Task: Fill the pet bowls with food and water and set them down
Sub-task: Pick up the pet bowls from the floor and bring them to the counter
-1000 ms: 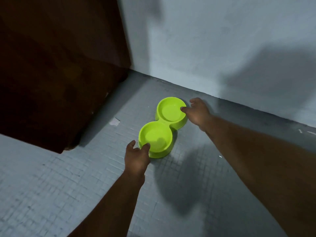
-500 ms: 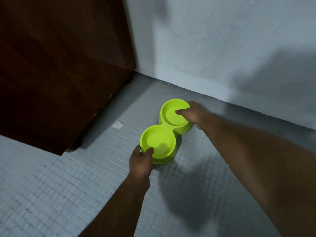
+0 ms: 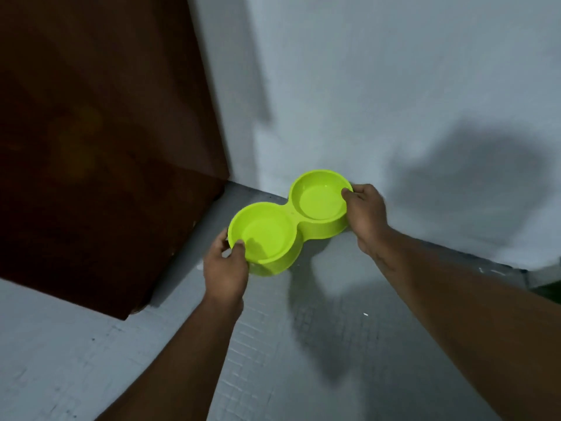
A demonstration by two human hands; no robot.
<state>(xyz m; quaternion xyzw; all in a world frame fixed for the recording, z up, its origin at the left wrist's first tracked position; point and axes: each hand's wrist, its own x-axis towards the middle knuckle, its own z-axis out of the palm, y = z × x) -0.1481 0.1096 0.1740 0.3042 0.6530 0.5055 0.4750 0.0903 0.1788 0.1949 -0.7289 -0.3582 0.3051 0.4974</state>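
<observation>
Holding the double bowl point(image 3: 296, 221) by both ends, low in the corner where the tiled floor point(image 3: 91, 360) meets the wall point(image 3: 364, 86).

Past the dark wooden panel point(image 3: 91, 147) on the left, I see the left hand point(image 3: 224, 268) pinching the rim of the left cup, thumb over the lip. The right hand point(image 3: 364, 217) pinches the far rim of the right cup the same way. The hands are well apart, one clamped on each end. The bowl is bright lime green, two round cups joined at a narrow waist, and looks smooth and glossy. It seems to hang just above the floor, going by the shadow beneath. I judge it to be light, stiff moulded plastic, a little slick, so the rims are the sensible grip. A faint sheen in the right cup might be water, though I cannot tell, so I would keep it level.
</observation>
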